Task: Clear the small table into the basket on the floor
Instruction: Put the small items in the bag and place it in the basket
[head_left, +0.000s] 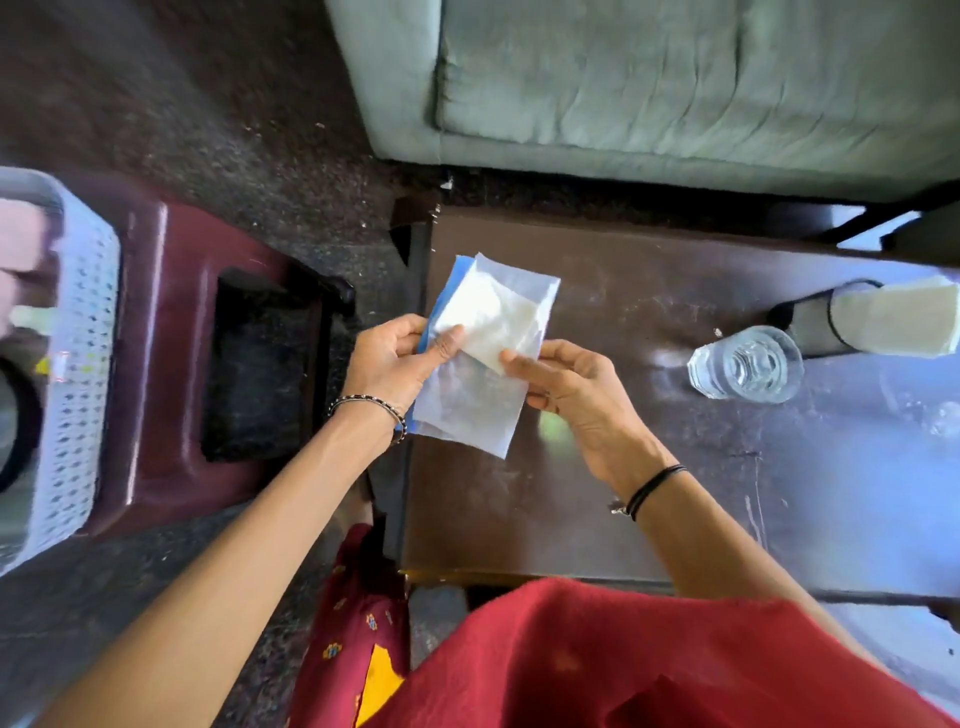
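Note:
A clear plastic packet (485, 358) with white folded material inside and a blue sheet behind it is held above the left end of the dark wooden table (649, 457). My left hand (395, 358) pinches its left edge with the thumb on top. My right hand (566, 384) grips its right edge. A clear drinking glass (745, 365) stands on the table to the right, beside a black holder with white napkins (878, 322). The white perforated basket (78, 364) is at the far left, with blurred items inside.
A maroon plastic stool (176, 364) stands between the basket and the table. A grey-green sofa (649, 93) runs along the far side. Dark speckled floor (234, 130) lies to the upper left. My red clothing (597, 660) fills the bottom.

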